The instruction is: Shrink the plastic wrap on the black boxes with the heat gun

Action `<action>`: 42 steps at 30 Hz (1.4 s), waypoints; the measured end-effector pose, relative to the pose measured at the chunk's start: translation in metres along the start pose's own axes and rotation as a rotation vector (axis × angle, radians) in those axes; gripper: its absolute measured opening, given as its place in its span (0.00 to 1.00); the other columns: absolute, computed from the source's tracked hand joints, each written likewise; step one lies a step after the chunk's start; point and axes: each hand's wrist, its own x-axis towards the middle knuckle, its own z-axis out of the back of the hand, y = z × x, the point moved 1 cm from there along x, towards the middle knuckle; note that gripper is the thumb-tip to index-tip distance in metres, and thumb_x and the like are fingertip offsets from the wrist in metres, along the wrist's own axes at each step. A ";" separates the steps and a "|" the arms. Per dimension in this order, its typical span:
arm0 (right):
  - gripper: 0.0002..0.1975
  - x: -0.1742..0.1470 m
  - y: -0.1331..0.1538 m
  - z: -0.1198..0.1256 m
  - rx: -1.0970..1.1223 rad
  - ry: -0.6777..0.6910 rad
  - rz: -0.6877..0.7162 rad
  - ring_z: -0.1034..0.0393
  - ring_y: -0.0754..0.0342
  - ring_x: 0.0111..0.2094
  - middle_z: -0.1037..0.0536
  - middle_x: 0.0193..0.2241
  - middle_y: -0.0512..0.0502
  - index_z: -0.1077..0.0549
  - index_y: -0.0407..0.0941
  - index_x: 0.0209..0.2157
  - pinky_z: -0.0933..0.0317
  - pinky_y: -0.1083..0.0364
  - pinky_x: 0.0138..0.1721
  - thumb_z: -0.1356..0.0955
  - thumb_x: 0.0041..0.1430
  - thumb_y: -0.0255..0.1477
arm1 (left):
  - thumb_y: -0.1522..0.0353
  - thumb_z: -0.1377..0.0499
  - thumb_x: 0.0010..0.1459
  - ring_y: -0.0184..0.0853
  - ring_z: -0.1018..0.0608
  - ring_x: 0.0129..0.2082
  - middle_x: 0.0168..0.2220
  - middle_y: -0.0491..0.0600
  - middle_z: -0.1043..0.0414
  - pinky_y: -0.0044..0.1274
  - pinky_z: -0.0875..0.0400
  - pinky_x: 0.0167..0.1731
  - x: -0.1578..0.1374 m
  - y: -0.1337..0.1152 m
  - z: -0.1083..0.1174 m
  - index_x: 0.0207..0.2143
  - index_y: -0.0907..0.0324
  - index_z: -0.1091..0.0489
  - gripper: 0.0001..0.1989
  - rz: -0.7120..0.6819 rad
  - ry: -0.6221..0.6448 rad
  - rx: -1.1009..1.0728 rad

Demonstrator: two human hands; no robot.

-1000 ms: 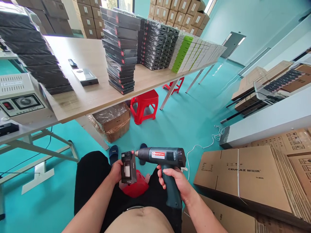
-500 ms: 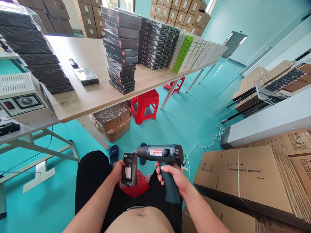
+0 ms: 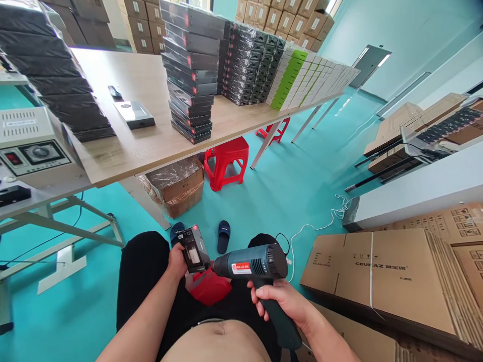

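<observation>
Over my lap, my left hand (image 3: 177,261) grips a small black retail box (image 3: 199,246) by its left side. The box is tilted, with a pale product picture on its front. My right hand (image 3: 277,301) is wrapped round the handle of a dark green heat gun (image 3: 252,264). Its nozzle points left at the lower right edge of the box, very close to it; whether they touch I cannot tell. A red stool (image 3: 209,289) shows between my legs, below the box.
A wooden table (image 3: 147,156) ahead bears stacked black boxes (image 3: 192,75) and white-and-green boxes (image 3: 290,83). At left stands a beige control unit (image 3: 37,146). Flattened cartons (image 3: 339,271) lie at right. A red stool (image 3: 228,161), an open carton (image 3: 177,188) and a slipper (image 3: 223,236) are on the floor.
The heat gun has moved down, its nozzle passing from the box's upper right to its lower right edge. My left hand has tilted the box and shifted it slightly left and up.
</observation>
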 end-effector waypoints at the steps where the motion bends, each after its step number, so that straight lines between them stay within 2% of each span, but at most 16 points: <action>1: 0.17 0.000 -0.001 0.000 0.007 -0.004 0.002 0.30 0.56 0.23 0.25 0.28 0.46 0.26 0.39 0.40 0.36 0.58 0.23 0.31 0.48 0.31 | 0.72 0.49 0.34 0.32 0.32 0.15 0.16 0.42 0.39 0.26 0.30 0.22 0.000 -0.001 0.000 0.21 0.56 0.45 0.07 -0.005 0.005 -0.009; 6: 0.17 0.006 -0.002 -0.008 0.044 -0.047 0.057 0.30 0.56 0.24 0.24 0.28 0.45 0.26 0.39 0.40 0.36 0.58 0.23 0.31 0.48 0.32 | 0.72 0.49 0.34 0.34 0.30 0.17 0.18 0.45 0.36 0.28 0.30 0.23 -0.004 -0.003 -0.003 0.22 0.57 0.41 0.06 -0.001 0.065 -0.006; 11: 0.16 0.009 -0.001 -0.002 0.099 -0.063 0.089 0.31 0.56 0.24 0.25 0.29 0.44 0.26 0.39 0.41 0.37 0.58 0.22 0.32 0.50 0.32 | 0.79 0.47 0.33 0.32 0.30 0.20 0.21 0.43 0.33 0.22 0.33 0.23 -0.015 -0.002 -0.005 0.24 0.60 0.34 0.12 -0.133 0.165 0.105; 15: 0.16 0.008 0.005 0.010 0.141 -0.115 0.142 0.30 0.56 0.25 0.25 0.31 0.45 0.27 0.41 0.42 0.37 0.58 0.24 0.32 0.51 0.32 | 0.85 0.42 0.33 0.34 0.26 0.29 0.26 0.44 0.28 0.20 0.33 0.30 -0.024 -0.001 -0.010 0.29 0.60 0.28 0.18 -0.297 0.300 0.339; 21: 0.16 0.005 0.009 0.019 0.112 -0.129 0.133 0.30 0.55 0.27 0.24 0.32 0.44 0.27 0.41 0.43 0.36 0.57 0.26 0.32 0.52 0.32 | 0.86 0.40 0.33 0.39 0.27 0.47 0.42 0.49 0.25 0.23 0.35 0.46 -0.019 0.000 -0.011 0.29 0.58 0.26 0.21 -0.468 0.280 0.505; 24: 0.16 0.007 0.007 0.019 0.090 -0.136 0.124 0.30 0.55 0.27 0.24 0.32 0.44 0.27 0.41 0.43 0.36 0.57 0.26 0.32 0.52 0.33 | 0.87 0.41 0.33 0.41 0.28 0.49 0.43 0.51 0.25 0.25 0.37 0.49 -0.019 -0.001 -0.010 0.28 0.59 0.26 0.20 -0.469 0.294 0.499; 30: 0.17 0.013 0.008 0.012 0.048 -0.137 0.125 0.30 0.55 0.26 0.24 0.30 0.44 0.26 0.41 0.41 0.36 0.56 0.25 0.31 0.50 0.34 | 0.88 0.44 0.32 0.40 0.27 0.49 0.43 0.52 0.26 0.25 0.38 0.50 -0.020 0.000 -0.009 0.26 0.59 0.28 0.20 -0.407 0.275 0.409; 36: 0.17 0.019 0.012 0.008 0.033 -0.201 0.141 0.30 0.55 0.24 0.24 0.28 0.46 0.26 0.40 0.39 0.36 0.57 0.23 0.30 0.48 0.34 | 0.85 0.41 0.34 0.36 0.27 0.44 0.43 0.49 0.26 0.20 0.36 0.41 -0.014 0.001 -0.006 0.31 0.58 0.25 0.21 -0.491 0.320 0.560; 39: 0.16 0.019 0.013 0.010 0.004 -0.133 0.127 0.30 0.55 0.25 0.24 0.29 0.45 0.26 0.40 0.40 0.36 0.57 0.23 0.31 0.49 0.33 | 0.84 0.41 0.33 0.34 0.27 0.35 0.33 0.45 0.26 0.18 0.35 0.33 -0.016 0.000 -0.006 0.29 0.58 0.26 0.19 -0.446 0.344 0.538; 42: 0.16 0.022 0.017 0.008 0.021 -0.117 0.135 0.30 0.55 0.25 0.24 0.29 0.44 0.26 0.39 0.40 0.36 0.57 0.23 0.31 0.49 0.32 | 0.82 0.44 0.33 0.31 0.28 0.25 0.23 0.41 0.32 0.19 0.37 0.25 -0.017 0.002 -0.005 0.27 0.58 0.28 0.17 -0.284 0.319 0.398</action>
